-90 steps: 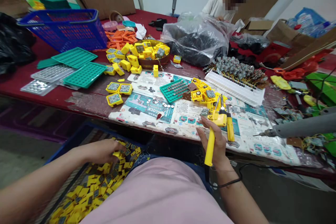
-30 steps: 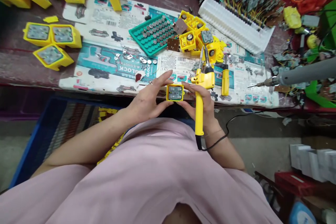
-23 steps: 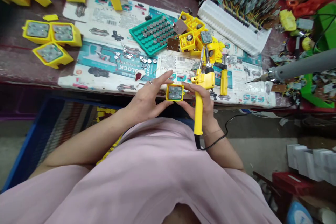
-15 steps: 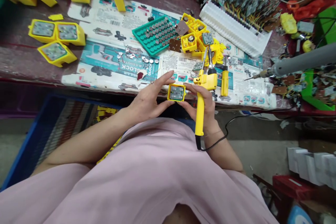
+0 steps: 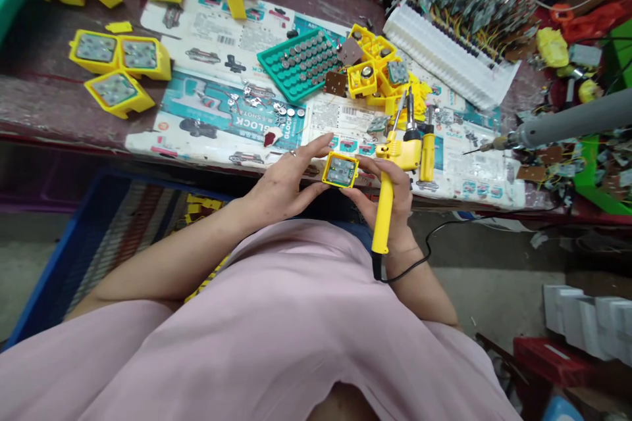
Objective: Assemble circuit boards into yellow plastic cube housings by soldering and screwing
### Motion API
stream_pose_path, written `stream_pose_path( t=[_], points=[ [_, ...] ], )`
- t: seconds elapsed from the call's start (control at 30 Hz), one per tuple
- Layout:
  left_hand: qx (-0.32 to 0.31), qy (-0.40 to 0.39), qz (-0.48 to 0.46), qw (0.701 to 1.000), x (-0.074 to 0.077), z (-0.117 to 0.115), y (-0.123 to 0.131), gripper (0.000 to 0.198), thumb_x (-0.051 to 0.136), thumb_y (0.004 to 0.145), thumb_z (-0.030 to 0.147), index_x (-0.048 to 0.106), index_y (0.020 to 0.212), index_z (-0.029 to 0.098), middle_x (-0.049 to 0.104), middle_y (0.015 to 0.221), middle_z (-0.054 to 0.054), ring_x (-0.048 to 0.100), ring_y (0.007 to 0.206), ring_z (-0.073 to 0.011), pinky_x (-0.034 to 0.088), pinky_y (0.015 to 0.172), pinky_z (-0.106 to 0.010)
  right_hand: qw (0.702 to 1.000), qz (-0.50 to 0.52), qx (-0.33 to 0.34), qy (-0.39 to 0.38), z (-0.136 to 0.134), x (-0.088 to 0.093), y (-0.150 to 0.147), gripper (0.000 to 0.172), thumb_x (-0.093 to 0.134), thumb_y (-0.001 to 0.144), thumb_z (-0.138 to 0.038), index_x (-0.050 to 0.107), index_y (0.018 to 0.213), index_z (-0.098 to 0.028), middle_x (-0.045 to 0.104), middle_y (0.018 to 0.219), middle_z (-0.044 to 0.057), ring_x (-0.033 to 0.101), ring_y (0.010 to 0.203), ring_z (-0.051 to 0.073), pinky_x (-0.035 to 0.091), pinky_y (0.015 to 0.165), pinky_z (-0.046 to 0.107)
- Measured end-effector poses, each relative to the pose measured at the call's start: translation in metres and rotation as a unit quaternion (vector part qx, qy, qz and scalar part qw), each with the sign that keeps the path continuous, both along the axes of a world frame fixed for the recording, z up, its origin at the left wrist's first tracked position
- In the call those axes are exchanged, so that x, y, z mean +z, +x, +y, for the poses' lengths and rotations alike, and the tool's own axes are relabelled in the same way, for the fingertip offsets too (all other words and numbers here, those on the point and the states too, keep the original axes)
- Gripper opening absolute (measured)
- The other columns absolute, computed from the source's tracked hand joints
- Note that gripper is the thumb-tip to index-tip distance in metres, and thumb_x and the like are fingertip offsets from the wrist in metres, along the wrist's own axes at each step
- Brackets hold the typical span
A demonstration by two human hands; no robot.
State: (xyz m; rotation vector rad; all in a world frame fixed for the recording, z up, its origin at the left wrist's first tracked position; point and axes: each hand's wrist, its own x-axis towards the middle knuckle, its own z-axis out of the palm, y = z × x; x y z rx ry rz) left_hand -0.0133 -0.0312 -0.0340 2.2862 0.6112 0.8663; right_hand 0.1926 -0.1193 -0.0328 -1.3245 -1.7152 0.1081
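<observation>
Between my two hands, at the table's front edge, is a small yellow case (image 5: 340,170) with a grey circuit board inside, its open side up. My left hand (image 5: 279,187) grips the case's left side, thumb below and fingers above. My right hand (image 5: 395,200) has fingertips at the case's right side and also holds a yellow soldering gun (image 5: 384,214). The gun's metal tip points away from me, towards a pile of yellow parts (image 5: 380,59). A black cord hangs from its handle. Beside the gun lies a yellow-handled tool (image 5: 428,156).
A green tray (image 5: 284,79) holds button-like metal discs. Yellow cases with boards (image 5: 118,93) sit at left. A white rack (image 5: 444,56) bears wired boards. From the right juts a grey rod-shaped tool (image 5: 567,120) with a thin tip. A blue crate (image 5: 64,256) stands below the table.
The view has shifted slightly, so the table's things appear a little further right. The case has turned slightly and its board shows more squarely. Both hands keep their hold.
</observation>
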Motion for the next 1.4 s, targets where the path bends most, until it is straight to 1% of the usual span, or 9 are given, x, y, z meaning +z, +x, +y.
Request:
stream_pose_path(
  t=[0.13,0.3,0.5,0.63,0.8,0.97,1.1,1.27,1.4],
  points=[
    [-0.008,-0.003,0.004,1.000,0.0011,-0.0002,0.0004,0.072,0.058,0.095,0.029,0.024,0.157,0.020,0.060,0.141,-0.015,0.058,0.131,-0.0248,0.047,0.112,-0.039,1.000,0.005,-0.003,0.019,-0.0005,-0.0016,0.0004,0.068,0.079,0.081,-0.026,0.043,0.139,-0.030,0.069,0.121,0.004,0.071,0.113,0.019,0.061,0.099,0.035],
    [-0.012,-0.016,-0.004,1.000,0.0022,-0.0008,0.0009,0.071,0.059,0.094,0.029,0.025,0.157,0.019,0.061,0.140,-0.015,0.058,0.131,-0.0253,0.046,0.112,-0.039,0.999,-0.014,-0.008,0.045,0.0003,-0.0017,0.0020,0.069,0.082,0.078,-0.027,0.046,0.137,-0.026,0.070,0.118,0.005,0.072,0.111,0.020,0.061,0.100,0.034],
    [-0.010,-0.007,-0.004,1.000,0.0039,-0.0012,0.0016,0.069,0.058,0.095,0.030,0.028,0.156,0.018,0.062,0.139,-0.016,0.060,0.129,-0.0251,0.046,0.111,-0.040,0.998,-0.027,-0.021,0.055,0.0013,0.0002,0.0018,0.066,0.079,0.081,-0.032,0.046,0.137,-0.029,0.070,0.116,0.004,0.073,0.106,0.020,0.064,0.095,0.034],
    [-0.012,-0.007,-0.004,1.000,0.0052,-0.0014,0.0016,0.069,0.059,0.095,0.029,0.028,0.156,0.018,0.062,0.140,-0.016,0.059,0.130,-0.0249,0.045,0.112,-0.040,0.998,-0.038,-0.026,0.052,0.0004,0.0003,0.0020,0.064,0.078,0.082,-0.033,0.045,0.137,-0.028,0.071,0.116,0.004,0.074,0.106,0.020,0.064,0.094,0.035],
    [-0.014,-0.018,-0.009,1.000,0.0065,-0.0017,0.0012,0.068,0.058,0.096,0.029,0.029,0.156,0.020,0.060,0.142,-0.014,0.058,0.132,-0.0245,0.042,0.115,-0.040,0.998,-0.043,-0.023,0.042,-0.0003,0.0023,0.0020,0.065,0.078,0.082,-0.033,0.044,0.137,-0.028,0.071,0.116,0.004,0.074,0.105,0.020,0.064,0.094,0.037],
    [-0.003,-0.013,0.009,1.000,0.0063,-0.0018,0.0002,0.067,0.058,0.096,0.033,0.030,0.155,0.018,0.062,0.140,-0.015,0.058,0.131,-0.0241,0.043,0.114,-0.040,0.998,-0.029,-0.014,0.055,0.0015,0.0031,0.0010,0.062,0.076,0.084,-0.032,0.045,0.137,-0.028,0.071,0.116,0.004,0.074,0.103,0.019,0.064,0.093,0.035],
    [0.000,-0.007,0.014,1.000,0.0054,-0.0016,-0.0005,0.067,0.057,0.095,0.033,0.029,0.155,0.018,0.062,0.140,-0.015,0.058,0.132,-0.0248,0.042,0.114,-0.041,0.999,-0.015,-0.008,0.042,0.0023,0.0021,0.0006,0.062,0.075,0.084,-0.030,0.045,0.139,-0.031,0.070,0.118,0.003,0.074,0.105,0.019,0.064,0.094,0.034],
    [0.006,0.019,0.007,1.000,0.0034,-0.0010,-0.0004,0.067,0.059,0.095,0.033,0.029,0.153,0.018,0.062,0.139,-0.016,0.061,0.128,-0.0239,0.045,0.111,-0.041,0.999,0.000,0.002,0.051,0.0034,0.0025,-0.0001,0.061,0.077,0.083,-0.026,0.049,0.137,-0.029,0.070,0.118,0.003,0.073,0.105,0.017,0.062,0.096,0.029],
    [0.017,0.032,-0.015,0.999,-0.0008,-0.0008,0.0002,0.067,0.062,0.093,0.034,0.033,0.152,0.018,0.063,0.137,-0.015,0.062,0.125,-0.0243,0.048,0.108,-0.040,0.998,0.000,0.009,0.058,0.0038,0.0009,-0.0003,0.063,0.078,0.082,-0.023,0.048,0.137,-0.026,0.070,0.120,0.005,0.073,0.108,0.018,0.061,0.098,0.031]
  ],
)
